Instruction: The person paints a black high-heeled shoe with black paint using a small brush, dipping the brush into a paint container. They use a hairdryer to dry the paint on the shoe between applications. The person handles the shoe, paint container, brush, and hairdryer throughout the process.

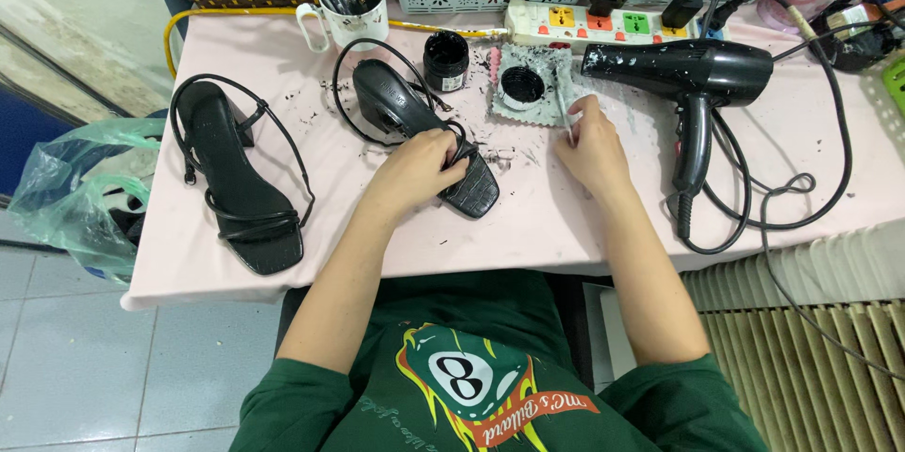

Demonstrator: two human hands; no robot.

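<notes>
With the left hand (415, 169) clamped on the black heeled sandal (424, 131) and the right hand (591, 146) pinching a thin brush (564, 111) beside the open paint lid (521, 86), black paint could drip onto the pink worktop (528, 216).

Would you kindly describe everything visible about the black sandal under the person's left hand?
The black heeled sandal lies on the pink table, heel away from the person, toe toward them. Its toe part looks crocodile-textured and glossy; thin black straps loop beside the heel. The left hand presses on its front straps. Black flecks lie scattered around it.
</notes>
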